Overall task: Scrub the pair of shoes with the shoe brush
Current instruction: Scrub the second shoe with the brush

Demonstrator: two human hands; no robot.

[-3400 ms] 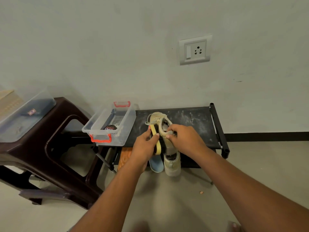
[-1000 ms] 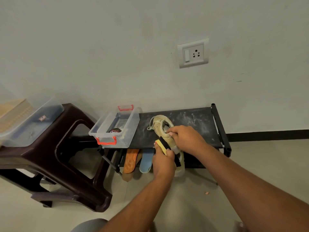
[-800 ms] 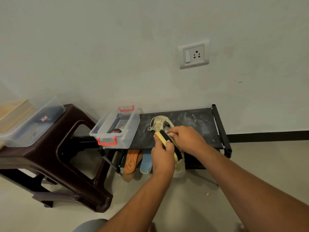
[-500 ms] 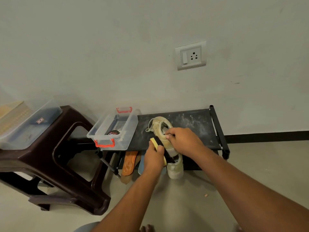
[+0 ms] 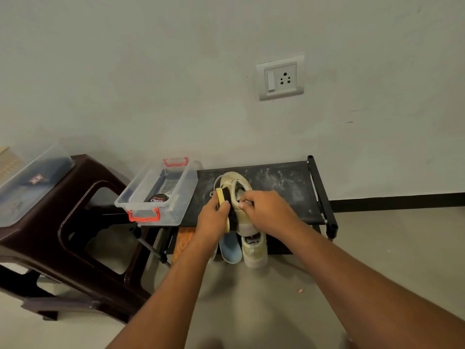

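— Fingers point(image 5: 216, 203) of the left hand point(image 5: 212, 219): condition?

— Curled round the yellow back of the shoe brush point(image 5: 224, 207), gripping it. Its black bristles face right and lie against the side of the cream sneaker point(image 5: 237, 183).

— Right hand point(image 5: 268, 212)?

— Fingertips pinch the sneaker at its opening, just right of the bristles. They hold it clear above the front of the black shoe rack point(image 5: 284, 187).

— Location of the other shoe?

— The second sneaker point(image 5: 254, 250) stands below both sets of fingers, at the foot of the rack and just beside a blue insole point(image 5: 230, 248). Neither hand touches it.

— Step in hand?

— In my judgement, the first sneaker's side is being scrubbed and the pair is not yet done. The next move calls for firm strokes along the upper while the pinching fingers brace the shoe. It should then be turned to present the unbrushed faces before the second sneaker is taken up.

— Anything else noted?

— A clear plastic box point(image 5: 181, 187) holding a polish tin point(image 5: 157, 198) sits on the rack, left of the brush-side fingers.
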